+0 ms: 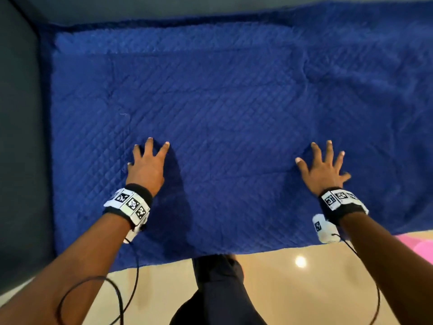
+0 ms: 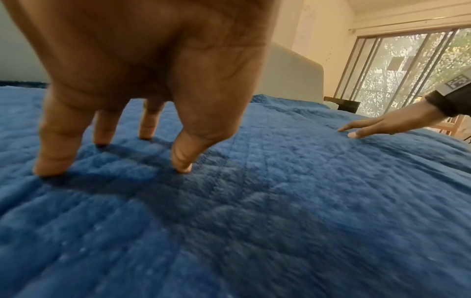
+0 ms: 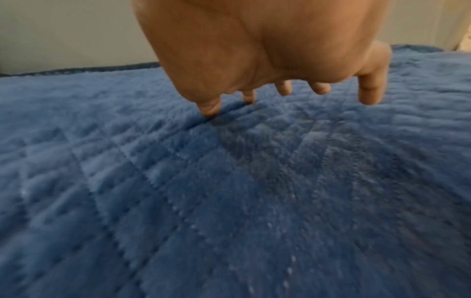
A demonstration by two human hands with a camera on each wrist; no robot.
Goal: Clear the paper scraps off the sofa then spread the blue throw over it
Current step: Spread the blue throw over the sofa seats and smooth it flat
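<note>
From my head view the throw (image 1: 234, 102) lies spread flat over the sofa (image 1: 21, 113), its near edge hanging toward six o'clock. My left hand (image 1: 145, 170) at seven and right hand (image 1: 324, 171) at four press on it, grip wide, fingers splayed. Only the left wrist view shows the window (image 2: 407, 70) at two o'clock.

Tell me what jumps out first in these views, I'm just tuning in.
The quilted blue throw fills nearly the whole head view, spread over the sofa with its near edge hanging toward the glossy floor. The left hand and right hand lie on it with fingers splayed, apart from each other. Some wrinkles show at the throw's far right; no paper scraps are visible.
</note>
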